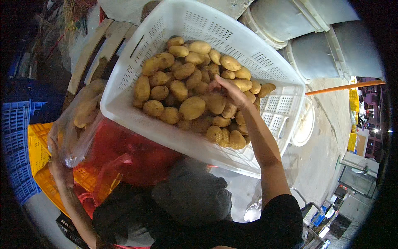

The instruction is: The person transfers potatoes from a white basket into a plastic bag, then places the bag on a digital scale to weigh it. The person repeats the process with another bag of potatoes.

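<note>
In front of me a white perforated plastic crate (130,119) holds a heap of potatoes (192,108). My right hand (230,90) reaches into the crate from the right, low over the heap. Its fingertips are blurred among the potatoes, so whether they grip one is unclear. At the left, my left hand (59,165) grasps the gathered lower part of a clear plastic bag (79,133). Several potatoes (87,109) lie inside that bag, which hangs beside the crate's left corner.
A red mesh sack (133,152) and a yellow crate (39,155) are below the bag. Blue crates (17,140) stand far left. Wooden slats (90,59) run behind the crate's left side. Large grey buckets (314,59), a white lid (303,124) and an orange pole (345,87) are to the right.
</note>
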{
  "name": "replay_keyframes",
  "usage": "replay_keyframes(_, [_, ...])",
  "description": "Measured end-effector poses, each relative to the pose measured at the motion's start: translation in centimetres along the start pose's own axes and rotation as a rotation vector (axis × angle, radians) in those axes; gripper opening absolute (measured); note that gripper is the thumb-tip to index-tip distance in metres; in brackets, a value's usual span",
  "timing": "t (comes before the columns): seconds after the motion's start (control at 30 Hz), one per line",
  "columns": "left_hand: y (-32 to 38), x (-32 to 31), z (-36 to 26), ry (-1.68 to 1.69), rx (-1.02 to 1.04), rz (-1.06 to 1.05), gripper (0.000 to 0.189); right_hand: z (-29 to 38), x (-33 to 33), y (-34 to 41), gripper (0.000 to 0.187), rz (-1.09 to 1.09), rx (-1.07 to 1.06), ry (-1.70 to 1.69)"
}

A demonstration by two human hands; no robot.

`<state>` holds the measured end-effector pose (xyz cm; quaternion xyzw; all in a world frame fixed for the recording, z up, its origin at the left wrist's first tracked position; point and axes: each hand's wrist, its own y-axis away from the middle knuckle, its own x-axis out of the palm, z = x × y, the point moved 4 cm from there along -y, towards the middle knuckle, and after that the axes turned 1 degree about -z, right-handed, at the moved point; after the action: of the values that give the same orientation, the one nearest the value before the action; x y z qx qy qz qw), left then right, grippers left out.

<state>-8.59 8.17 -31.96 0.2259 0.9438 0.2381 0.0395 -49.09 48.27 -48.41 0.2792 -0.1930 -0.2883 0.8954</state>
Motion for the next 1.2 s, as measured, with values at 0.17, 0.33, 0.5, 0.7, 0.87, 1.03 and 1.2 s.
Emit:
replay_keyframes(0.17, [-0.6, 0.1, -0.1, -0.048, 0.028, 0.007, 0.068, 3.1, 2.2, -7.4, 0.070, -0.393, -0.270, 1.125])
replay_keyframes(0.33, [-0.7, -0.1, -0.1, -0.070, 0.059, 0.018, 0.070, -0.8, 5.1, -12.8, 0.089, -0.365, -0.086, 1.348])
replay_keyframes(0.5, [-0.3, -0.4, 0.2, -0.003, -0.005, 0.014, 0.068, 1.4, 4.0, -10.7, 0.083, -0.186, -0.191, 1.377])
replay_keyframes(0.7, [-0.2, -0.1, 0.1, -0.042, 0.027, -0.117, 0.062, 4.4, 0.9, -3.8, 0.054, 0.343, 0.332, 1.450])
replay_keyframes(0.87, [0.0, 1.5, -0.6, -0.141, 0.088, -0.039, 0.063, 5.0, 0.3, -3.3, 0.045, -0.026, 0.133, 1.228])
replay_keyframes(1.03, [0.3, 2.2, -1.0, -0.137, 0.096, 0.041, 0.062, 0.6, 7.7, -11.8, 0.065, -0.215, -0.151, 1.128])
replay_keyframes(1.2, [0.4, 1.6, -0.6, -0.115, 0.021, 0.032, 0.058, -5.6, 9.2, -12.8, 0.080, -0.411, -0.202, 1.180])
